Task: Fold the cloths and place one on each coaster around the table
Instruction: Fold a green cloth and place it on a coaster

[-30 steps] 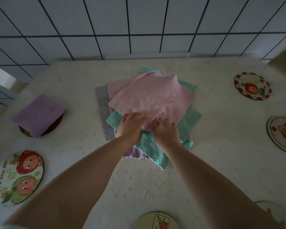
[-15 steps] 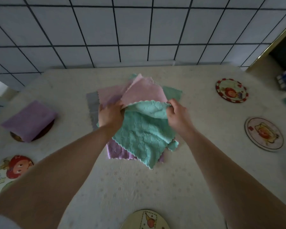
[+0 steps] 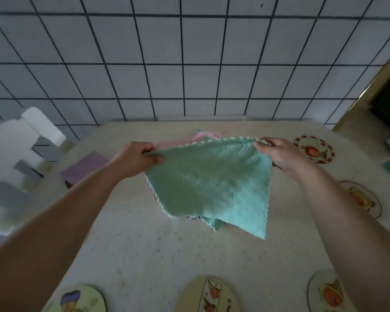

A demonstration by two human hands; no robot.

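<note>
Cloth (image 3: 209, 183), green, hangs spread above the pile (image 3: 203, 137) mid-bench (image 3: 144, 255), your left hand (image 3: 137, 158) and right hand (image 3: 279, 154) each pinching a top corner so it drapes flat, likely ready for folding.

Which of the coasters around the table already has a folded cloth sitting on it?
Only the far-left coaster, mostly hidden under the folded purple cloth. The other coasters in view lie bare.

Cloth pile (image 3: 204, 136) mostly hidden.
</note>
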